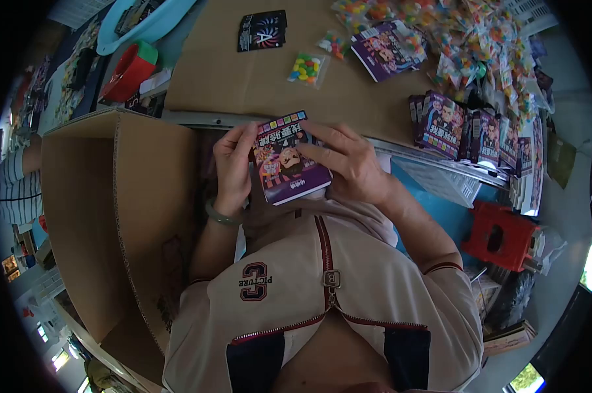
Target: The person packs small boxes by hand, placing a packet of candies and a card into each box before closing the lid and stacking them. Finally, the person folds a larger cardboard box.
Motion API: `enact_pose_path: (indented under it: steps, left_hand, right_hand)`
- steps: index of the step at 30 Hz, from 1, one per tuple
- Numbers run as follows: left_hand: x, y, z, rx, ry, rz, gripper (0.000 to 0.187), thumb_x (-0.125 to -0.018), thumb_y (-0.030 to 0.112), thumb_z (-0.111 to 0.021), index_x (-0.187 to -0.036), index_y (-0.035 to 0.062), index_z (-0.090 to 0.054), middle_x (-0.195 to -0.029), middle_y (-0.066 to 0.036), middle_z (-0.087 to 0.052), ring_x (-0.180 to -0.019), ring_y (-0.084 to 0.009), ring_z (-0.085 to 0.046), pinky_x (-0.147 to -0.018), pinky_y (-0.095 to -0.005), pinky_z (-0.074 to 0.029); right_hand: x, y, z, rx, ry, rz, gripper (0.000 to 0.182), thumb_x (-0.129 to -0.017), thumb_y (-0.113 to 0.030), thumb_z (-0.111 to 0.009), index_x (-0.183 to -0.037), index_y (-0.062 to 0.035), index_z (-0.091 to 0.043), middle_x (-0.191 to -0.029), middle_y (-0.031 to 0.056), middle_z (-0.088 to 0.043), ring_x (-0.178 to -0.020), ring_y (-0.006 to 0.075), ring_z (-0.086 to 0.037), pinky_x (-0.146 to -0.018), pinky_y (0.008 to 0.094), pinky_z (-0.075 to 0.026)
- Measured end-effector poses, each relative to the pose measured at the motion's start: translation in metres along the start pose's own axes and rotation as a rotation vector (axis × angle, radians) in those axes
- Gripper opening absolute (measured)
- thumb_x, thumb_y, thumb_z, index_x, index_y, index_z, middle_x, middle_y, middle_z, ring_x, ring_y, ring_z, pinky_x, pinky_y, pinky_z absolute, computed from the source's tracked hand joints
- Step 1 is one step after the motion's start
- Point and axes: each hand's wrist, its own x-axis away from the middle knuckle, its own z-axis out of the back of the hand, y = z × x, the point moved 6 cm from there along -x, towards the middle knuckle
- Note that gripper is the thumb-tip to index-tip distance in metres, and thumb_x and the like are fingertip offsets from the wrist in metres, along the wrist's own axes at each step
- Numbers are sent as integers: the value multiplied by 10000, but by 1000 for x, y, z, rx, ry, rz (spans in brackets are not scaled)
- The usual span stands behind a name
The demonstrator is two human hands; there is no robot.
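Note:
A purple printed box (288,160) is held between my two hands, in front of my body near the table edge. My left hand (235,157), with a bracelet at the wrist, grips its left side, thumb near the top corner. My right hand (353,160) holds the right side, with fingers lying across the front. On the cardboard-covered table beyond are a small bag of colourful candies (306,69), black cards (262,31) and flat purple packets (382,52). Several similar purple boxes (442,123) stand at the table's right edge.
A large open cardboard box (79,216) stands at my left. Many candy bags (479,46) are heaped at the upper right. A red stool (499,236) is at the right, a red and green container (131,71) at the upper left. Another person's striped sleeve (14,190) shows at far left.

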Motion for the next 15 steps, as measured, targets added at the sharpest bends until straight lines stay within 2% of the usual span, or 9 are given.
enact_pose_path:
  steps: [2,3,5,6,8,10,12,14,15]
  left_hand:
    - [-8,11,2,9,7,-41,198,-955,130,-591,-1012,-40,-676,-917,-46,-697,-800,-71,-627,-727,-214,-499]
    - [-9,21,4,-158,14,-229,273,-934,133,-615,-1146,-33,-566,-1051,-86,-635,-909,-116,-602,-807,-249,-480]
    - [-9,43,-2,-490,37,-599,630,-894,139,-663,-1414,-20,-345,-1319,-165,-512,-1127,-205,-550,-967,-318,-442]
    - [-11,41,-14,-609,-24,-658,977,-773,127,-767,-1495,25,-116,-1392,-204,-412,-1189,-274,-494,-1027,-365,-394]
    - [-17,35,-28,-682,76,-701,1061,-722,120,-797,-1497,30,-78,-1384,-219,-406,-1186,-285,-490,-1023,-383,-398]
    - [-28,29,-28,-719,248,-725,1203,-614,113,-854,-1490,10,-37,-1345,-256,-415,-1166,-319,-493,-1002,-424,-412]
    - [-31,26,-24,-725,263,-745,1190,-616,137,-855,-1476,-24,-49,-1321,-260,-425,-1165,-343,-497,-988,-431,-423]
    - [-32,29,-22,-735,277,-763,1179,-619,161,-856,-1462,-58,-62,-1297,-264,-434,-1164,-368,-502,-974,-437,-434]
    - [-32,31,-23,-748,271,-779,1174,-613,160,-858,-1458,-63,-73,-1284,-262,-444,-1149,-367,-511,-964,-432,-442]
  right_hand:
    - [-26,10,2,18,6,31,499,-632,40,-693,-1120,-59,-651,-1184,175,-623,-982,343,-629,-796,408,-524]
    - [-38,20,2,-66,27,-33,451,-657,7,-702,-1100,-56,-642,-1117,170,-634,-961,349,-626,-784,409,-522]
    - [-60,37,-4,-234,69,-172,347,-731,-68,-709,-1063,-28,-613,-954,190,-646,-918,356,-626,-754,416,-511]
    - [-68,36,-8,-227,71,-160,347,-731,-68,-709,-1063,-28,-613,-954,190,-646,-918,356,-626,-754,416,-511]
    - [-77,51,-30,-322,-176,-486,330,-777,-131,-699,-1064,-1,-599,-986,202,-641,-911,357,-630,-754,412,-510]
    - [-90,48,-25,-287,-242,-388,358,-779,-119,-702,-1098,9,-601,-980,199,-653,-903,344,-648,-757,390,-514]
    - [-95,56,-20,-255,-310,-299,387,-781,-107,-704,-1133,19,-602,-974,197,-666,-895,332,-666,-759,368,-518]
    - [-97,83,0,0,-25,-131,395,-773,-110,-697,-1136,11,-600,-924,188,-678,-856,337,-667,-740,394,-521]
    - [-94,96,-5,5,-29,-128,395,-773,-110,-697,-1136,11,-600,-924,188,-678,-856,337,-667,-740,394,-521]
